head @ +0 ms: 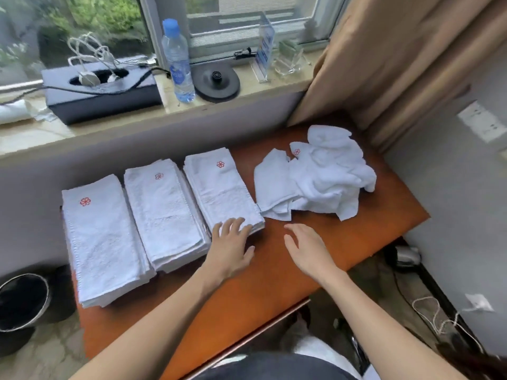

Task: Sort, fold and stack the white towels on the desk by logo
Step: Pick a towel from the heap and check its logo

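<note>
a person's left hand (pixel 230 244), fingers spread flat, rests on the near end of the nearest folded stack (pixel 222 192); the middle stack (pixel 164 215) and far stack (pixel 101 237) lie off to its left. the right hand (pixel 308 249) is held open and empty over the desk (pixel 274 292), with the loose towels (pixel 323 176) just beyond its fingertips. a hasty grab could drag that heap into the nearest stack or misfile a logo.

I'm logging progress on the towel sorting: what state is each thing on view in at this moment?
Left stack: folded, logo up.
Middle stack: folded, logo up.
Right stack: folded, logo up.
Loose towels: crumpled, unfolded, in a heap.
Left hand: open, fingertips resting on the right stack.
Right hand: open, holding nothing.
Water bottle: upright, cap on.
</note>
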### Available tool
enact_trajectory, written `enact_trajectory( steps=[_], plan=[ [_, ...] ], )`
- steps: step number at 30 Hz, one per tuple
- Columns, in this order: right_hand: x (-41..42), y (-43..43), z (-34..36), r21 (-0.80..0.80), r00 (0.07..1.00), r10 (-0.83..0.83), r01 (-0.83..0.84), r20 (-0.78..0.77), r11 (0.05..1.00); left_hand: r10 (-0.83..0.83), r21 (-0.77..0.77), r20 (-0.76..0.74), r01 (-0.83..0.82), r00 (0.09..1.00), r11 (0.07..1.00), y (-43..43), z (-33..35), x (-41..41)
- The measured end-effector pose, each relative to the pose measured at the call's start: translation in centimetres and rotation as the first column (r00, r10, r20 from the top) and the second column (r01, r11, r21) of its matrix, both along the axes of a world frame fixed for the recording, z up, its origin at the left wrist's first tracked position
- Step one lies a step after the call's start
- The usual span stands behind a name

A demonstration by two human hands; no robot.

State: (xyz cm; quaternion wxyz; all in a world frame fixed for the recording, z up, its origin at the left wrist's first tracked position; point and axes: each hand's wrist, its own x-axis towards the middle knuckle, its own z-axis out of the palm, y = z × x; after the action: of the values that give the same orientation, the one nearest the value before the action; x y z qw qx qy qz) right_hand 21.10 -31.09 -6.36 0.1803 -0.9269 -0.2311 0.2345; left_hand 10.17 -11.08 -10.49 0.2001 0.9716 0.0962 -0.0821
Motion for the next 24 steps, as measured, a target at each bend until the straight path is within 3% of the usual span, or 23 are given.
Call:
enact_trajectory(
  steps=[7,16,24],
  plan=[
    [2.4,-14.5,-0.3,-0.073,0.994,-0.093,0.098,0.065,0.993,-0.219,0.124,-0.014,0.219,0.976,0.968,-13.4,0.8,6.1],
    [7.1,-37.0,-2.1,-0.010,0.970,-0.221,0.223,0.100,0.975,-0.327,0.046,-0.018,0.328,0.945,0.944,-34.8,1.6,13.7],
    [11.4,-47.4,-2.1,0.070,0.918,-0.388,0.383,0.084,0.921,-0.394,-0.016,-0.032,0.394,0.918,0.919,-44.6,3.4,20.7]
  ],
)
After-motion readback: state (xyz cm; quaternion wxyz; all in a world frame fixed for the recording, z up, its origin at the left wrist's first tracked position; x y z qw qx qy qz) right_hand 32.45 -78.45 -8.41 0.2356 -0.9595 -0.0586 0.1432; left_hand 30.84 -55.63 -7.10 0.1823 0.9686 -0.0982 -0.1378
